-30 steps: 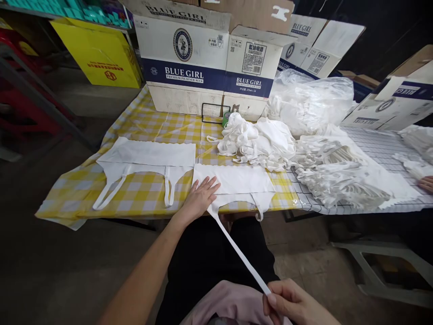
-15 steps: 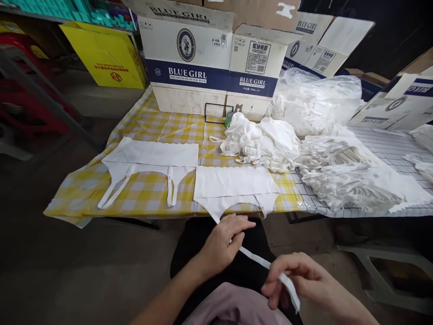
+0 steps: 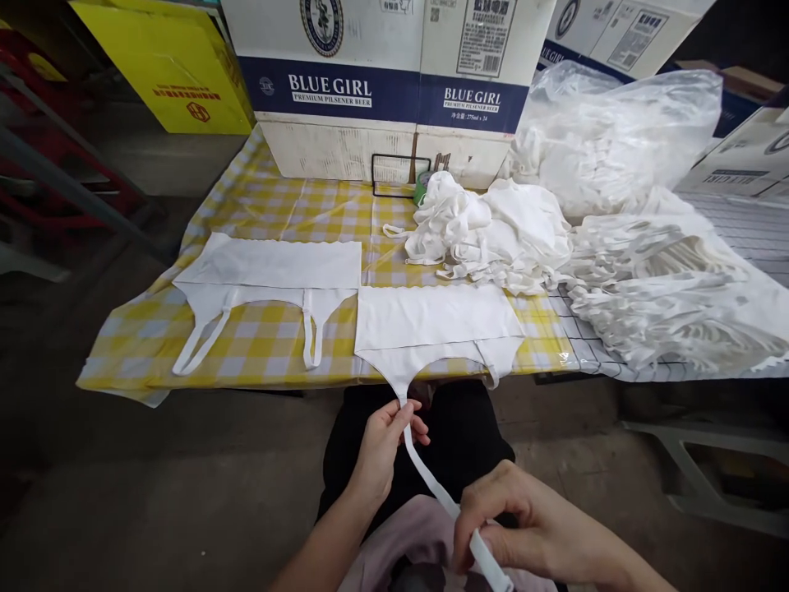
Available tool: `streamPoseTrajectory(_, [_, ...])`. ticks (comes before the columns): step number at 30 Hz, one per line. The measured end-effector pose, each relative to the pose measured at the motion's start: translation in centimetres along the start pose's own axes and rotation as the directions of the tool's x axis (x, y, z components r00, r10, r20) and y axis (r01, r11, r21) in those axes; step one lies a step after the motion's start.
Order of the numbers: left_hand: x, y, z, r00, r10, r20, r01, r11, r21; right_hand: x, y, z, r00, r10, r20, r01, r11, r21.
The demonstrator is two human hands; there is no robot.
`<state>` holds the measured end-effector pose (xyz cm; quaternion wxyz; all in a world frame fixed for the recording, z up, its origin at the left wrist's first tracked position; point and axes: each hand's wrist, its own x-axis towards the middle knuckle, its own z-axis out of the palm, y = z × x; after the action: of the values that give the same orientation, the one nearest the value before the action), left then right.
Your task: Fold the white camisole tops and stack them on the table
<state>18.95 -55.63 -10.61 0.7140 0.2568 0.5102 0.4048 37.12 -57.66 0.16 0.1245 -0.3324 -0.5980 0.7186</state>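
Note:
A white camisole top (image 3: pixel 437 316) lies at the table's front edge, with one strap (image 3: pixel 425 473) hanging over it toward me. My left hand (image 3: pixel 391 436) pinches that strap close to where it joins the fabric. Farther down, over my lap, my right hand (image 3: pixel 509 514) grips the same strap, and its free end sticks out below the fingers. Between the two hands the strap runs fairly straight. To the left, a second white camisole top (image 3: pixel 277 267) lies flat with both strap loops toward the front edge.
Behind the tops are a heap of white garments (image 3: pixel 486 226), a stacked pile of white pieces (image 3: pixel 666 288) and a clear plastic bag (image 3: pixel 616 140). A beer carton (image 3: pixel 333 140) and a black wire frame (image 3: pixel 394 196) stand at the back. A stool (image 3: pixel 708 477) is at right.
My left hand has turned from palm-down over the strap to pinching it near the fabric. My right hand has moved left and lower with the strap. The view has tilted down.

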Motion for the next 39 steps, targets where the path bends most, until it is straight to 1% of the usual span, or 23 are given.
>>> streamPoseTrajectory(4, [0.5,-0.1,-0.7,0.999,0.032,0.022,-0.034,0.994,0.104,-0.1,0.2,-0.7,0.995,-0.068,-0.069,0.064,0.996,-0.055])
streamPoseTrajectory(6, [0.3,-0.4,-1.4,0.995,0.1,0.0,-0.098,0.966,0.239,-0.2,0.0,-1.2,0.989,-0.091,-0.118,0.084,0.995,-0.055])
streamPoseTrajectory(7, [0.2,-0.5,-1.8,0.985,0.169,-0.04,-0.146,0.93,0.336,-0.2,-0.2,-1.5,0.986,-0.099,-0.137,0.093,0.994,-0.05])
streamPoseTrajectory(8, [0.0,-0.7,-2.1,0.961,0.264,-0.086,-0.199,0.872,0.448,-0.2,-0.5,-1.8,0.983,-0.107,-0.151,0.102,0.994,-0.041])
streamPoseTrajectory(9, [-0.2,-0.8,-2.4,0.921,0.372,-0.118,-0.247,0.789,0.562,-0.2,-0.8,-2.2,0.981,-0.114,-0.158,0.11,0.993,-0.031])
streamPoseTrajectory(10, [-0.3,-0.8,-2.6,0.872,0.476,-0.116,-0.288,0.69,0.664,-0.1,-1.1,-2.5,0.979,-0.123,-0.165,0.121,0.992,-0.024])
streamPoseTrajectory(11, [-0.3,-0.7,-2.8,0.827,0.558,-0.073,-0.327,0.583,0.744,0.0,-1.6,-2.8,0.977,-0.134,-0.168,0.133,0.991,-0.016])
streamPoseTrajectory(12, [-0.3,-0.5,-2.9,0.798,0.602,0.007,-0.37,0.482,0.794,0.2,-2.1,-3.2,0.975,-0.147,-0.168,0.148,0.989,-0.01])
streamPoseTrajectory(13, [-0.1,-0.3,-3.0,0.784,0.613,0.1,-0.416,0.399,0.817,0.3,-2.7,-3.6,0.972,-0.164,-0.166,0.165,0.986,-0.006])
streamPoseTrajectory(14, [0.2,0.1,-3.0,0.78,0.597,0.185,-0.457,0.343,0.82,0.6,-3.4,-4.1,0.97,-0.183,-0.163,0.184,0.983,-0.006])
streamPoseTrajectory(15, [0.6,0.6,-2.9,0.784,0.57,0.248,-0.487,0.316,0.814,1.0,-4.0,-4.6,0.964,-0.204,-0.169,0.206,0.979,-0.007])
streamPoseTrajectory(16, [1.1,1.2,-2.9,0.791,0.542,0.282,-0.503,0.315,0.805,1.5,-4.7,-5.3,0.953,-0.231,-0.195,0.233,0.972,-0.013])
streamPoseTrajectory(17, [1.5,1.8,-2.8,0.804,0.521,0.286,-0.503,0.339,0.795,2.1,-5.3,-6.1,0.933,-0.263,-0.247,0.264,0.964,-0.027])
streamPoseTrajectory(18, [1.9,2.4,-2.7,0.819,0.503,0.275,-0.495,0.38,0.781,2.9,-5.8,-7.2,0.898,-0.295,-0.327,0.297,0.954,-0.045])
streamPoseTrajectory(19, [2.3,3.1,-2.7,0.835,0.486,0.258,-0.486,0.431,0.76,4.0,-6.0,-8.3,0.847,-0.323,-0.423,0.329,0.942,-0.061])
streamPoseTrajectory(20, [2.6,3.7,-2.6,0.851,0.465,0.244,-0.477,0.488,0.731,5.1,-6.1,-9.6,0.779,-0.34,-0.526,0.353,0.932,-0.079])
streamPoseTrajectory(22, [3.0,4.8,-2.5,0.883,0.41,0.229,-0.452,0.612,0.649,7.8,-5.5,-12.4,0.659,-0.332,-0.675,0.379,0.922,-0.082])
streamPoseTrajectory(23, [3.2,5.2,-2.4,0.898,0.377,0.227,-0.434,0.667,0.606,9.2,-4.9,-13.7,0.62,-0.314,-0.719,0.375,0.923,-0.08])
streamPoseTrajectory(24, [3.3,5.5,-2.4,0.909,0.348,0.228,-0.414,0.713,0.565,10.5,-4.2,-14.9,0.595,-0.29,-0.75,0.363,0.929,-0.071])
streamPoseTrajectory(27, [3.6,6.1,-2.5,0.93,0.275,0.244,-0.361,0.808,0.466,13.6,-1.6,-17.5,0.577,-0.187,-0.795,0.305,0.952,-0.002])
streamPoseTrajectory(30, [4.0,6.2,-2.9,0.934,0.216,0.286,-0.321,0.86,0.397,15.0,0.4,-18.7,0.581,-0.12,-0.805,0.247,0.969,0.034])
streamPoseTrajectory(34, [4.2,6.5,-3.3,0.938,0.174,0.301,-0.281,0.888,0.364,15.4,1.8,-19.4,0.568,-0.134,-0.812,0.223,0.975,-0.004])
streamPoseTrajectory(39, [4.4,6.8,-3.2,0.945,0.16,0.286,-0.262,0.893,0.365,15.6,2.6,-20.0,0.562,-0.16,-0.812,0.213,0.976,-0.045])
